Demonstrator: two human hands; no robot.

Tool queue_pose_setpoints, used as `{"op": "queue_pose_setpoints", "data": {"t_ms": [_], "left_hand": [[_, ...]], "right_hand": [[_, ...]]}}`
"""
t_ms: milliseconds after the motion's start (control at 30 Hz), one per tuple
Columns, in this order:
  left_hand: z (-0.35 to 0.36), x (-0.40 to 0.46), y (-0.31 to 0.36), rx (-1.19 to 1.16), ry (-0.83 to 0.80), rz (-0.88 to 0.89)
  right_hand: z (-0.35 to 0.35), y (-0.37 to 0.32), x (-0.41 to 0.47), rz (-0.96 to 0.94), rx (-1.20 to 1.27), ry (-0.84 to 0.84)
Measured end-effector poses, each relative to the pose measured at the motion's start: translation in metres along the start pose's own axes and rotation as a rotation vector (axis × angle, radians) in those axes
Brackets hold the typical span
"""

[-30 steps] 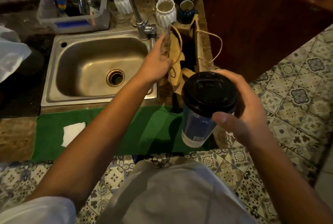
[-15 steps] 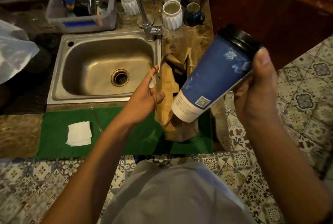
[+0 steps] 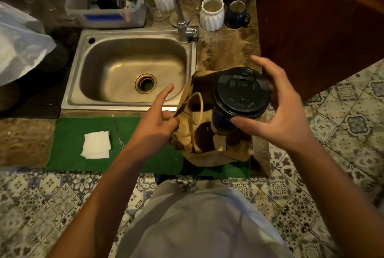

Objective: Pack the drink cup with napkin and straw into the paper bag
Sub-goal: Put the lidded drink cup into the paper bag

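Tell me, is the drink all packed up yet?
Not yet. The cup is going into the paper bag; the right hand is around it and the left hand pinches the bag's edge. The napkin and straw wait on the green mat.

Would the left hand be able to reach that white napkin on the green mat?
Probably yes. The napkin lies in the open on the green mat, left of the left hand, with nothing between them. That hand now pinches the paper bag edge and must let go first.
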State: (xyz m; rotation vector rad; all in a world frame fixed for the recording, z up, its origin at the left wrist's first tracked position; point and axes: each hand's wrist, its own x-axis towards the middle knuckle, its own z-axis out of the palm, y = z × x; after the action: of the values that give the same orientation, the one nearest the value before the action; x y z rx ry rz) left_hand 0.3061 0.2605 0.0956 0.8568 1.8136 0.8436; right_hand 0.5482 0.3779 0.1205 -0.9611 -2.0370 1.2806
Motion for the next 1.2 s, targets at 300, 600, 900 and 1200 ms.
{"op": "queue_pose_setpoints", "data": {"t_ms": [300,600,900,1200], "left_hand": [[-0.004,-0.003,0.012,0.147,0.125,0.004],[0.008,-0.006,0.007,0.185,0.082,0.093],[0.004,-0.005,-0.007,0.121,0.108,0.109],[0.009,-0.002,-0.014,0.057,0.107,0.105]], "right_hand": [[-0.013,-0.010,0.026,-0.106,-0.566,-0.500],[0.021,-0.004,0.070,-0.188,-1.183,-0.764],[0.057,0.018,0.091,-0.185,-1.325,-0.793],[0.047,-0.009,0.081,-0.182,-1.219,-0.665]]}}
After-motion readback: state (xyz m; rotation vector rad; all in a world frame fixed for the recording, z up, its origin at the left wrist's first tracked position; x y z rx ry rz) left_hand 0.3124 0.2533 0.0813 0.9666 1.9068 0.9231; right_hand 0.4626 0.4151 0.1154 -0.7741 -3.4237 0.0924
